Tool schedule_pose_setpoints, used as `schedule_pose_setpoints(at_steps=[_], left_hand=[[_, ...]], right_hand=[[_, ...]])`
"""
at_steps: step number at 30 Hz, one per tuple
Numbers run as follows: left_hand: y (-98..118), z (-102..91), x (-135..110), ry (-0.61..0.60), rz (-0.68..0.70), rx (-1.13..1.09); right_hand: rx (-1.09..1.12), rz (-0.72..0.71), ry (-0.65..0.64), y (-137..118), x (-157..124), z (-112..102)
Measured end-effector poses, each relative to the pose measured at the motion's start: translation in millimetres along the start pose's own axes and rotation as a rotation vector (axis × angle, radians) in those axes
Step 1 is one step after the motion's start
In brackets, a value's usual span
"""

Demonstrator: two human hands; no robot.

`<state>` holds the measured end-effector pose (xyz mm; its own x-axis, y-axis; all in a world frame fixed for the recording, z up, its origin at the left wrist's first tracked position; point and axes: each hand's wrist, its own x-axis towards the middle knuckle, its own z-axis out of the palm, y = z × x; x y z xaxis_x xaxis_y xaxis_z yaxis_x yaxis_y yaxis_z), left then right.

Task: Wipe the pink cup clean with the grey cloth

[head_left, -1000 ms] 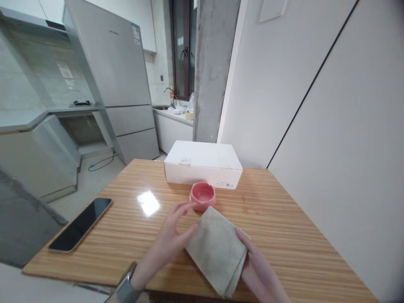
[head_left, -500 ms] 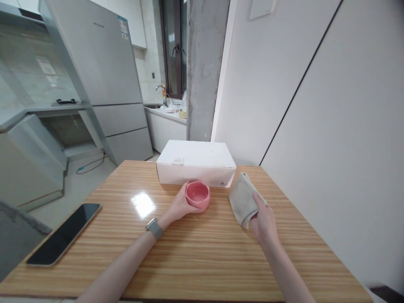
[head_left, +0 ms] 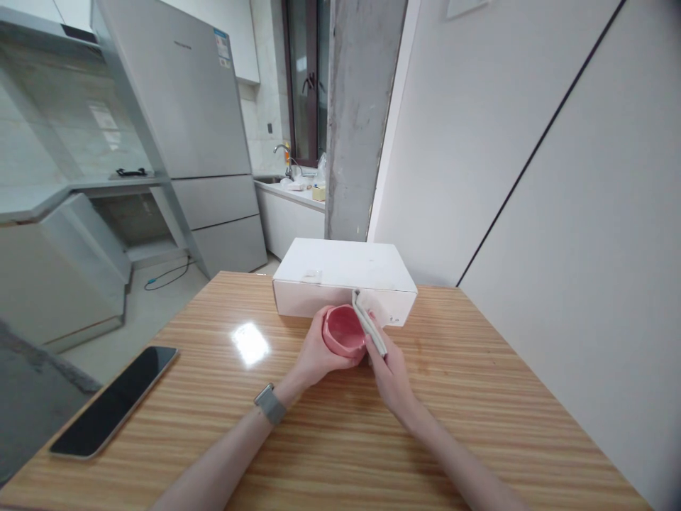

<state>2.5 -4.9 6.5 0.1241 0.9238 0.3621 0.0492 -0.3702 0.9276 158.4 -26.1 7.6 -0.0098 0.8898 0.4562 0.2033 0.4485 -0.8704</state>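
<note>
A small pink bowl (head_left: 343,331) is lifted a little above the wooden table (head_left: 479,397), tilted toward me. My left hand (head_left: 313,358), with a grey watch on its wrist, is wrapped around the bowl's left side and bottom. My right hand (head_left: 390,372) grips a folded beige cloth (head_left: 368,328) and holds it edge-on against the bowl's right rim. Both hands are closed on what they hold. A white cardboard box (head_left: 345,278) lies just behind the bowl.
A black phone (head_left: 114,400) lies face up near the table's left edge. A white wall runs along the right side. Beyond the table stand a concrete pillar (head_left: 356,113), a grey fridge (head_left: 181,128) and a kitchen counter with a sink.
My right hand has brought the cloth left from the table's right side to the bowl's rim. My left hand has raised and tilted the bowl.
</note>
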Motion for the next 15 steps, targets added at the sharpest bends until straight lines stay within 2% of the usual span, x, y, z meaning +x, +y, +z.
schedule_pose_setpoints(at_steps=[3, 6, 8, 10, 13, 15], left_hand=[[-7, 1.9, 0, -0.011, -0.009, -0.110], [-11, 3.2, -2, -0.021, -0.051, -0.215], [-9, 2.6, -5, -0.030, -0.131, -0.289], [-3, 0.9, -7, -0.098, -0.239, -0.410], [7, -2.2, -7, -0.205, -0.390, -0.731], [9, -3.7, -6, -0.218, -0.486, -0.918]], right_hand=[[-0.185, -0.154, -0.128, 9, -7, -4], [-0.318, -0.276, -0.189, 12, -13, -7], [-0.374, -0.350, -0.200, 10, -16, -9], [-0.420, -0.420, -0.206, 6, -17, -10], [-0.470, -0.478, -0.210, 0, -17, -12], [-0.490, -0.484, -0.216, -2, -17, -13]])
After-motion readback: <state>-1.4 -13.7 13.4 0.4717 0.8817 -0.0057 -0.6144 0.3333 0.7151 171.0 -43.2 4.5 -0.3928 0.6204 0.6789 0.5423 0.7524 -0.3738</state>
